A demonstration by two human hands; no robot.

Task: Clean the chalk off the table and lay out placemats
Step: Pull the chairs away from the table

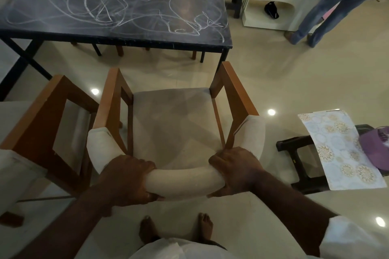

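Observation:
A dark table (117, 33) stands ahead, its top covered in white chalk scribbles (101, 0). In front of me is a wooden armchair (174, 124) with a padded cream backrest. My left hand (128, 181) grips the left part of that backrest. My right hand (235, 172) grips its right part. The chair stands back from the table, on the floor between me and it. Patterned placemats (341, 149) lie on a black stool at the right, partly under a purple cloth (376, 147).
A second wooden chair (42, 124) stands close at the left. More chair legs show under the table. A white side table (280, 0) and a standing person in jeans (336, 4) are at the back right. My bare feet are on glossy tiles.

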